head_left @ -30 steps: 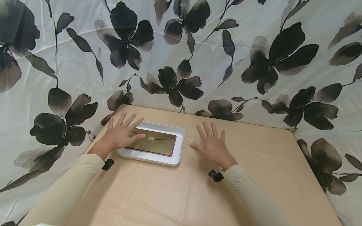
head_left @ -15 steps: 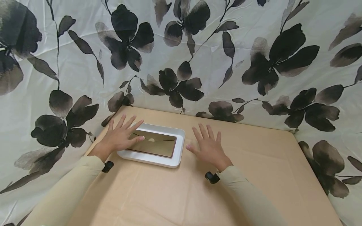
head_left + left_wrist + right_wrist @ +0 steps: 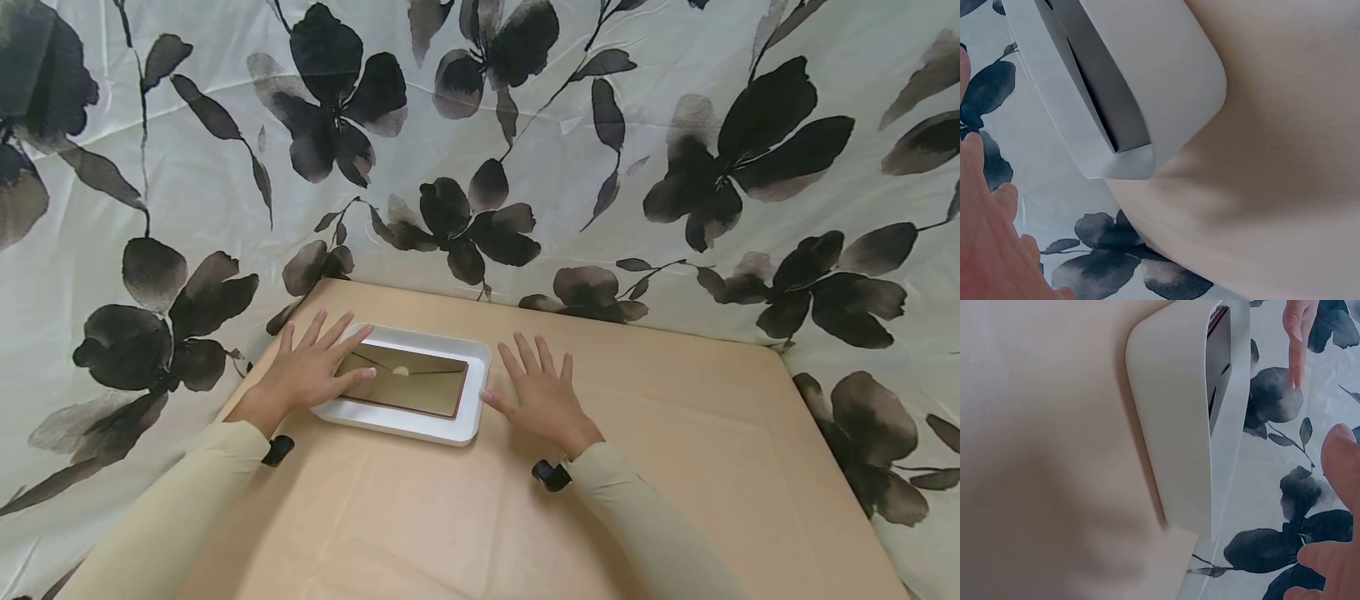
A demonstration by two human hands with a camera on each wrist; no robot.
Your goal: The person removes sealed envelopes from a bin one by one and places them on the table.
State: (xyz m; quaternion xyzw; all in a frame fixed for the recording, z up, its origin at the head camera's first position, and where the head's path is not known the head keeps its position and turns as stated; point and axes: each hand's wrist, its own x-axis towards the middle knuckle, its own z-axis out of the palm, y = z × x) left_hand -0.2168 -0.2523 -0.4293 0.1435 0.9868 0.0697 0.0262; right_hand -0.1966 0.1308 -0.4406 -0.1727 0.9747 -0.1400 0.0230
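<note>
A shallow white tray (image 3: 420, 432) lies on the tan table (image 3: 525, 517) and holds an olive-gold envelope (image 3: 408, 385), flap side up. My left hand (image 3: 311, 371) rests flat with spread fingers over the tray's left end, its thumb touching the envelope. My right hand (image 3: 538, 396) lies flat and spread on the table just right of the tray, thumb close to the rim. In the left wrist view the tray (image 3: 1166, 75) fills the top, with my palm (image 3: 991, 237) at lower left. The right wrist view shows the tray's end (image 3: 1172, 444) and my fingertips (image 3: 1341, 456) beside it.
A cream cloth with dark flower prints (image 3: 525, 125) hangs behind and around the table. Small black wrist cameras (image 3: 550, 475) sit at both cuffs. The table's far edge meets the cloth just behind the tray.
My right hand has slid left across the table, up to the tray's right end. My left hand has shifted slightly left on the tray's left end.
</note>
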